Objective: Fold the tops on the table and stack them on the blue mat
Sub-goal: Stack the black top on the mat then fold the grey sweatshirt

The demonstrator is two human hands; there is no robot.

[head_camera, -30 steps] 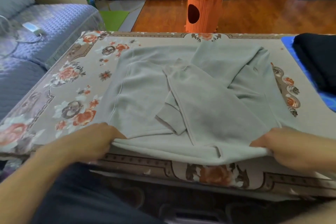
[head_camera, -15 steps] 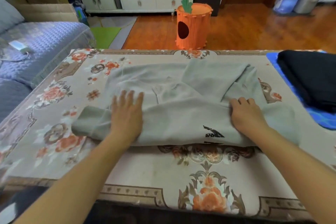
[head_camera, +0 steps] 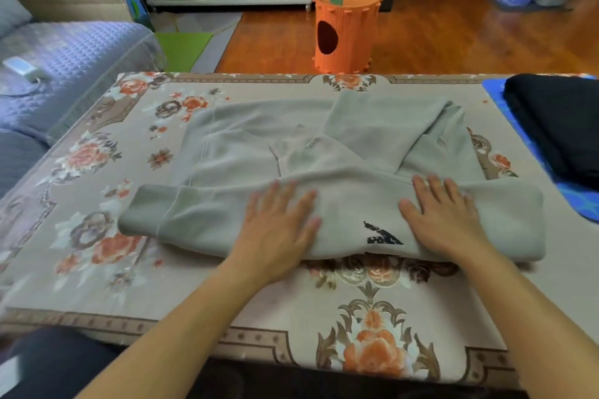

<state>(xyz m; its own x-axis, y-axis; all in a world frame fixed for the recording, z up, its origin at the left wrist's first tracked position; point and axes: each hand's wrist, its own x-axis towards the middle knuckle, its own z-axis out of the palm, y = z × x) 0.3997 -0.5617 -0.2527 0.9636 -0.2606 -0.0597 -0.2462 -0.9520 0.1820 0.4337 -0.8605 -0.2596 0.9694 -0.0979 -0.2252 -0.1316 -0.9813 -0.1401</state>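
Grey top (head_camera: 340, 204) half-folded, long axis left–right across table (head_camera: 227, 301), both hands (head_camera: 278, 227) (head_camera: 444, 217) flat, fingers spread.

One head-worn camera looks forward and down — close over the table (head_camera: 227, 308), room beyond.

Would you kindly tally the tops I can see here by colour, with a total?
Grey tops: 1, the grey hooded top on the table, both hands flat on it.
Black tops: 1 black folded pile on the blue mat; I cannot tell how many garments it holds.
Total: 2 visible.
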